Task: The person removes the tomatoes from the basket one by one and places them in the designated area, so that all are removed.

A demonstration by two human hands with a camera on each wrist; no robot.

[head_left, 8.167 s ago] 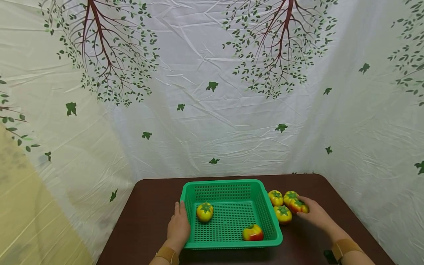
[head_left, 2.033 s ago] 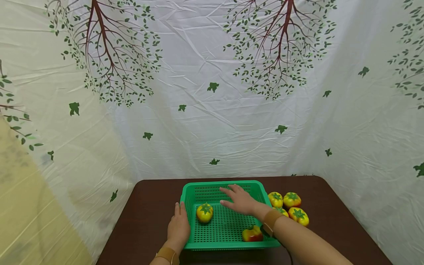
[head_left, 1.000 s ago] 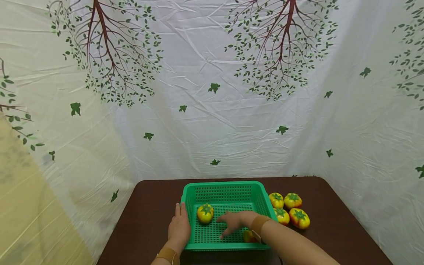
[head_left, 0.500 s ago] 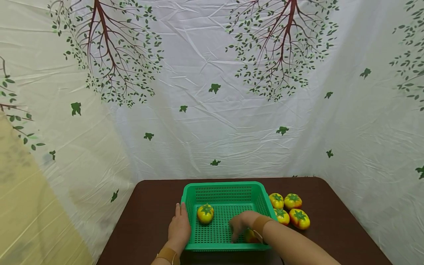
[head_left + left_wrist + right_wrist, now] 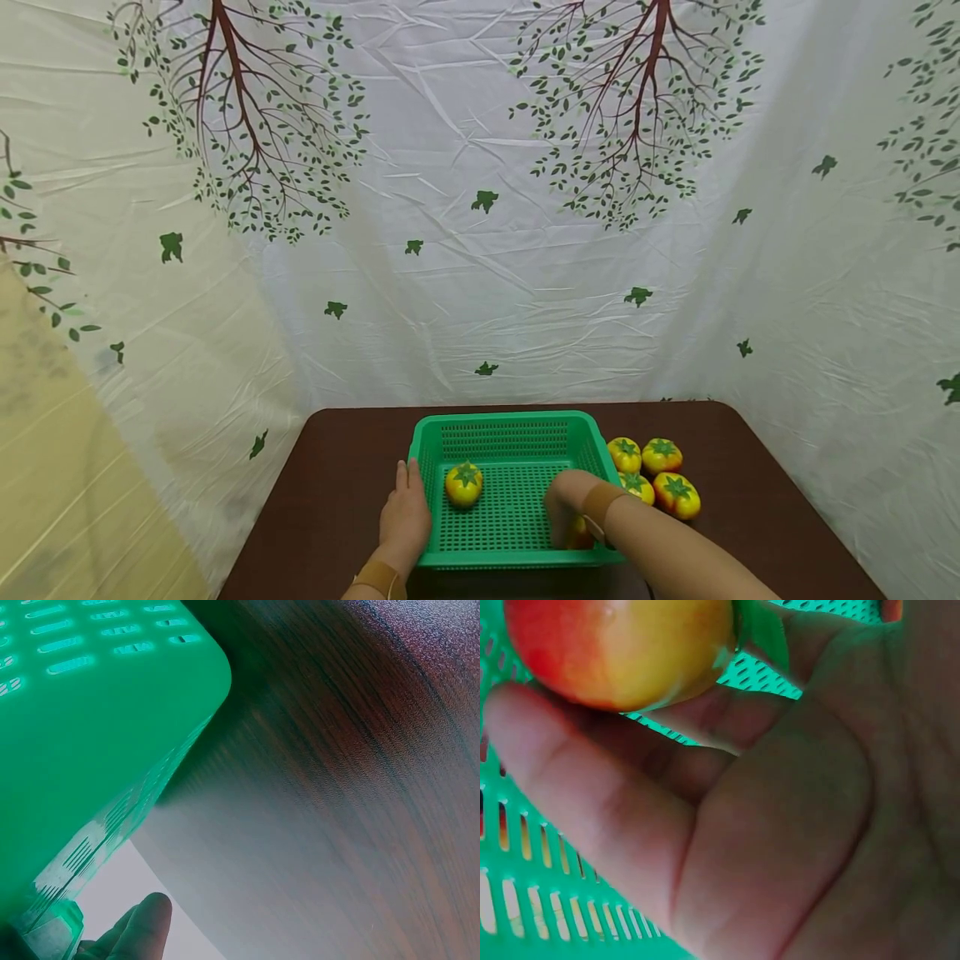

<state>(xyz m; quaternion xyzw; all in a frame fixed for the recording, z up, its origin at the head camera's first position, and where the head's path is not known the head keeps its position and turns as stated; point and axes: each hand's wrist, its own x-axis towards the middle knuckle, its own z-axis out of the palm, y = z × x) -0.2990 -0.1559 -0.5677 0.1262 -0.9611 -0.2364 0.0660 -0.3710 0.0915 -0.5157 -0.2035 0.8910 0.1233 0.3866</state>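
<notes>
A green perforated plastic basket (image 5: 517, 559) stands on the table. My left hand (image 5: 406, 517) rests against its left side with straight fingers; a fingertip (image 5: 154, 911) shows in the left wrist view. My right hand (image 5: 567, 502) reaches down into the basket's near right corner. There it grips a yellow-and-red tomato (image 5: 622, 645) with a green leafy top, the thumb (image 5: 536, 735) along one side and the other fingers partly hidden behind. In the head view most of this tomato (image 5: 580, 536) is covered by hand and wrist. Another yellow tomato (image 5: 463, 485) sits at the basket's left.
Several yellow-and-red tomatoes, one of them the nearest tomato (image 5: 677, 496), lie grouped outside the basket's right wall. The dark wooden table (image 5: 330, 492) has rounded far corners. A white curtain (image 5: 450, 317) printed with trees and leaves hangs behind it.
My right hand was at the tomatoes outside, then spread over the basket. It has since lowered and moved right onto the near right tomato. The left hand has stayed in place.
</notes>
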